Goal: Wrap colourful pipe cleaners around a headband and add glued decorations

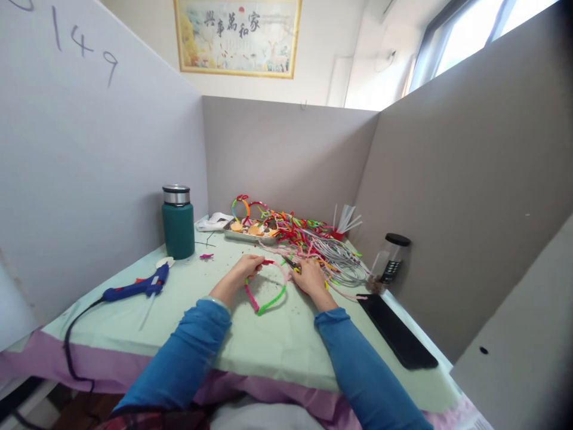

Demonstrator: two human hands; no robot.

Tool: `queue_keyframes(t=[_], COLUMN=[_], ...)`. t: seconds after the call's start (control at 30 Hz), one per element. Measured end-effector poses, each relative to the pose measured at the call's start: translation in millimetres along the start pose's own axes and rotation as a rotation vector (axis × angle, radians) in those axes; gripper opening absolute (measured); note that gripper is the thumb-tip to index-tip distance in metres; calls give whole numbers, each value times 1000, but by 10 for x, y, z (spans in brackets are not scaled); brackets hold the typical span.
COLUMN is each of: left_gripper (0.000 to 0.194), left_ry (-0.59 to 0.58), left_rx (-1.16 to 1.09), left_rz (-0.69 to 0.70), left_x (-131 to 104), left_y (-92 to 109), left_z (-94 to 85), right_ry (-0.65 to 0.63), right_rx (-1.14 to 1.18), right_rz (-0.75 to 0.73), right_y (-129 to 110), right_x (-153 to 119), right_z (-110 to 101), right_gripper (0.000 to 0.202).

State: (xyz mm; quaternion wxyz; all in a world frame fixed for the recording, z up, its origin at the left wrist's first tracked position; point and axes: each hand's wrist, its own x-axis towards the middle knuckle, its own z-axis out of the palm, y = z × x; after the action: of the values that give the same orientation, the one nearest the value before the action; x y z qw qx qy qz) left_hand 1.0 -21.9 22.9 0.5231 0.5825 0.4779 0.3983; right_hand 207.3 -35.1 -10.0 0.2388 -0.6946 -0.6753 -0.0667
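Note:
A hoop (271,301) wrapped in fuzzy pipe cleaner, in red, pink, magenta and green stretches, hangs just over the middle of the table, with its bent end toward me. My left hand (249,270) is closed on its upper left side, fingers pinching near the red stretch. At the opposite side, my right hand (310,277) is wrapped around a pair of scissors (290,262). Their dark blades point left toward the hoop's top right, close to a green pipe cleaner tip. Whether the blades touch it, I cannot tell.
Behind my hands lies a heap of coloured pipe cleaners (304,230) beside a metal tray (250,237) of small pieces. A green bottle (178,230) and blue glue gun (134,289) are at left. On the right are a black phone-like slab (398,334) and a clear lidded container (390,263).

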Motion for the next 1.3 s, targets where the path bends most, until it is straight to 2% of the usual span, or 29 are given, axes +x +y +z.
queue_keyframes(t=[0.13, 0.27, 0.37, 0.47, 0.6, 0.77, 0.83, 0.93, 1.0, 1.1, 1.2, 1.3], left_gripper=[28, 23, 21, 20, 20, 20, 18, 13, 10, 13, 18, 24], left_ry=[24, 83, 127, 125, 127, 124, 143, 230, 313, 401, 378, 288], left_rx=[68, 256, 450, 580, 658, 654, 659, 656, 626, 579, 604, 627], left_rz=[-30, -47, -41, -19, 9, 16, 29, 104, 203, 423, 591, 671], left_x=[24, 102, 175, 211, 189, 169, 185, 216, 224, 206, 168, 142], left_y=[-34, -117, -182, -212, -195, -190, -209, -229, -217, -164, -119, -117], left_z=[-17, -31, -31, -30, -25, -28, -41, -63, -65, -37, 9, 42], right_ry=[37, 120, 100, 14, -107, -62, -13, 54, 62, 6, -98, -150], right_rx=[29, -68, -112, -107, -118, -82, 49, 469, 813, 1251, 1498, 1590], right_rz=[39, 128, -2, -163, -231, -280, -260, -189, -119, 12, 111, 133], right_y=[50, 24, -76, -197, -275, -247, -219, -168, -142, -153, -224, -279], right_x=[24, 52, 106, 178, 244, 260, 270, 291, 294, 260, 204, 187], right_z=[25, 44, 82, 146, 221, 237, 221, 184, 154, 109, 70, 30], right_gripper=[26, 27, 28, 32, 35, 30, 27, 23, 19, 19, 24, 25])
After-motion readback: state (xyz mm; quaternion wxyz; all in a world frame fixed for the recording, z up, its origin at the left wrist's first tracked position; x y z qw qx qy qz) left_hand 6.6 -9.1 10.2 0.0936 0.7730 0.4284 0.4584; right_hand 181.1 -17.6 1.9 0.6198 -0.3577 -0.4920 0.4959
